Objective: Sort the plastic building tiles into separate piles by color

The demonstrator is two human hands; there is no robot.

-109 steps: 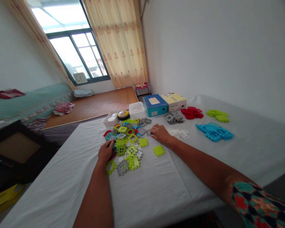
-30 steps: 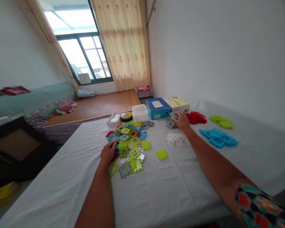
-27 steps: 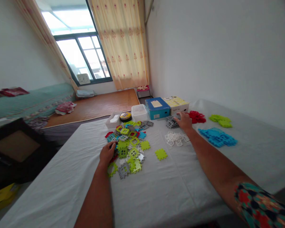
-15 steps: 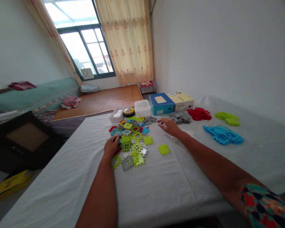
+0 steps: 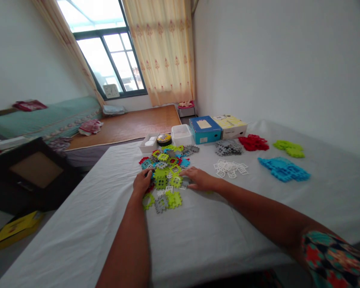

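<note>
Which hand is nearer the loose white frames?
Right. The right hand is at the right edge of the mixed pile, just left of the white frames; the left hand is at that pile's far left edge.

White wall (image 5: 276,68), bright dark-framed window (image 5: 105,52), patterned yellow curtain (image 5: 165,60), brown-topped bed (image 5: 141,122), dark cabinet (image 5: 33,176) leftward

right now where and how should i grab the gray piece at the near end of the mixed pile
Probably pinch the gray piece by its toothed near edge, from the person's side: it lies low, that edge points away from the pile, and lime pieces sit close on either side.
</note>
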